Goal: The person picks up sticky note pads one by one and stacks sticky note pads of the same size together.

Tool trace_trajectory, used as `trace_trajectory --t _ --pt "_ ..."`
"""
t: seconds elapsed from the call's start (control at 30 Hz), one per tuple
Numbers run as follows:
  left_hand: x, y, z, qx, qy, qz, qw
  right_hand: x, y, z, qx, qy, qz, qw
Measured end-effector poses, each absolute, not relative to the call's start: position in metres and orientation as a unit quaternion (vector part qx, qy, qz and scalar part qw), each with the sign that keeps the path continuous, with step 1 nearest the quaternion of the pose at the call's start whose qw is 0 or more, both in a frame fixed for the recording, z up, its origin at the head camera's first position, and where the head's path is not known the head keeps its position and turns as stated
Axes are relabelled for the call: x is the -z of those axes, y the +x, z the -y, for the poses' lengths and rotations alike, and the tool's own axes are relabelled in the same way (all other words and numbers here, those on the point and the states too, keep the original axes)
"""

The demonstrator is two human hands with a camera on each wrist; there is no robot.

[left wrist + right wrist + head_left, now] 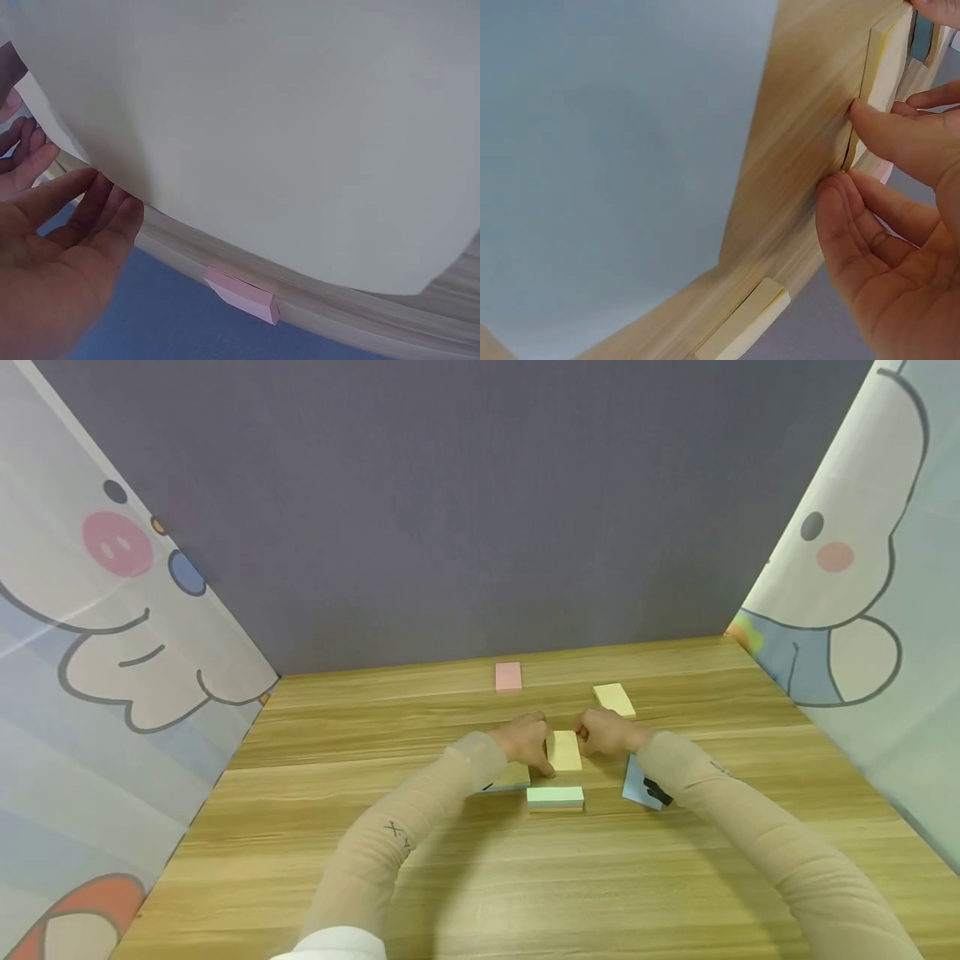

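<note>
A pale yellow sticky note pad (565,752) lies flat between the two hands. My left hand (525,741) holds it along the left side, thumb at the near corner and fingers farther up. My right hand (602,732) pinches it at the far right corner. In the right wrist view, the thumb and bent fingers of the right hand (900,202) meet at the end of the yellow pad (877,82), where its layers part slightly. The left wrist view has a large pale sheet (285,135) covering what the left hand (67,247) touches.
A green pad (555,798) stands nearest on the wooden table. A yellow and blue stack (516,777) lies under the left wrist, a blue pad (635,781) under the right. Farther back are a pink pad (508,677) and another yellow pad (614,699), before a grey panel (480,510).
</note>
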State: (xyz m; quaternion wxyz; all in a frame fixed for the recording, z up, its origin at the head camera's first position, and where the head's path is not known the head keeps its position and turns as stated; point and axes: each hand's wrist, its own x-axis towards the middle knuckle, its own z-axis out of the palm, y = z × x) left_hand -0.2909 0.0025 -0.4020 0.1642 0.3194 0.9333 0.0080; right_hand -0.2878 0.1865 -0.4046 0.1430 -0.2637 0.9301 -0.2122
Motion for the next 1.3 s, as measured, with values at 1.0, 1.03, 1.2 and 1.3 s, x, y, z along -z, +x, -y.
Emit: trace_trajectory --t 1.0,1.03,1.2,1.3 --pt "0.407 -0.295 -0.004 -0.007 0.311 -0.936 0.164 0.378 -0.350 -0.250 0.115 -0.191 -0.959 0.175" --pt "0.407 -0.295 -0.004 -0.007 0.311 -0.936 0.163 0.380 -0.352 -0.250 0.118 -0.187 -0.959 0.179" --pt "0.406 -0.294 -0.003 -0.014 0.309 -0.937 0.163 0.389 -0.360 -0.249 0.109 -0.198 -0.957 0.181" --pt "0.407 -0.295 -0.002 -0.015 0.306 -0.938 0.164 0.392 -0.363 -0.249 0.107 -0.198 -0.956 0.187"
